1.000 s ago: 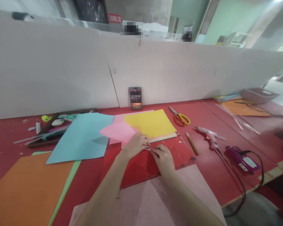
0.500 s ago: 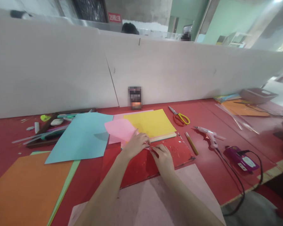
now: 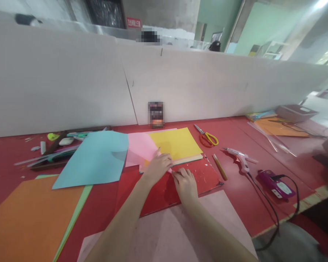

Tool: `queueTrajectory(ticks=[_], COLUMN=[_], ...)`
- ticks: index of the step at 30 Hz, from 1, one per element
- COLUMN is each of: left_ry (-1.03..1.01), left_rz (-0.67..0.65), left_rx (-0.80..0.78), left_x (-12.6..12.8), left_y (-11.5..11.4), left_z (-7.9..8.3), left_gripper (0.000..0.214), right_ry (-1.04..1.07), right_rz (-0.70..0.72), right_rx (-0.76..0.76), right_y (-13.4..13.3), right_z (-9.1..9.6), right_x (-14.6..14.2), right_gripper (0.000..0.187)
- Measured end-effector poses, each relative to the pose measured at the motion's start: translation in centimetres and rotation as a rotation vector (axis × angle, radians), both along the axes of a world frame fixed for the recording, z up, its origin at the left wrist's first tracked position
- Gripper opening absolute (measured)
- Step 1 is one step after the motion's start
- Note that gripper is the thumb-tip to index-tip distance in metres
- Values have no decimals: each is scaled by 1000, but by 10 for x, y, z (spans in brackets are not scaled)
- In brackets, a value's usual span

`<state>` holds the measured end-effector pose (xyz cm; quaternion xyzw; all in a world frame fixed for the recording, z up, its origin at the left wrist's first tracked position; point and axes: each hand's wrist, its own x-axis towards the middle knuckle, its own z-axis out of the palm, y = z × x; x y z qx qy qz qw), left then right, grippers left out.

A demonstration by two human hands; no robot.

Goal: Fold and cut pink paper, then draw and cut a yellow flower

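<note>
My left hand point(image 3: 159, 166) and my right hand point(image 3: 184, 182) meet over a red board point(image 3: 164, 193), fingers bent and closed. Between their fingertips is the edge of a pink sheet of paper point(image 3: 142, 143), narrow and apparently rolled there, though the fingers hide most of it. The rest of that sheet spreads out to the left of my left hand, and it is hard to tell from other pink paper under it. Just beyond the hands, a yellow sheet point(image 3: 177, 142) tops a stack of paper. A light blue sheet point(image 3: 95, 160) lies to the left.
Yellow-and-red handled scissors point(image 3: 207, 136), a yellowish stick point(image 3: 220, 167), a glue gun point(image 3: 242, 158) and a purple device point(image 3: 276, 185) with a black cable are on the right. Orange paper point(image 3: 30, 218) and a tool tray point(image 3: 50, 165) are left. A white partition point(image 3: 207, 85) stands behind.
The loose part of the pink sheet, raised before with its shadow on the blue paper, now lies lower and flatter. My right hand has shifted slightly left, along with a small shift of the view.
</note>
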<state>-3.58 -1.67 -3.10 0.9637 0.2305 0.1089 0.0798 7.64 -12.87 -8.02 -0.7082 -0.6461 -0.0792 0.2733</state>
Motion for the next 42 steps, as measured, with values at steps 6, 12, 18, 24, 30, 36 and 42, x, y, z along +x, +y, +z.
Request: queueTrajectory(ticks=[6,12,18,24,30,36,42], left_ry=[59,183,167,138,80,-376,-737], left_rz=[-44,-124,-185,-152,3,456,420], left_rx=[132,183,210,183,152,-152,-1105], left_x=[-20,-27,-20,-22,-19,-33,-41], left_y=[-7,-2,4,2,4,-15,-38], left_z=[5,6,2,1,36,125,150], left_gripper=[27,38,35,31,27,29,35], right_ry=[30,51,89,198,838,1179,1400], right_rz=[-2,-1,6,17,65,-70,94], right_rx=[24,32,34,65,118,42,-3], right_y=[1,0,0,1,1,2,8], right_z=[-1,1,1,2,16,23,51], right_x=[0,-1,0,-1,21,49,51], right_gripper=[21,21,22,23,33,42,43])
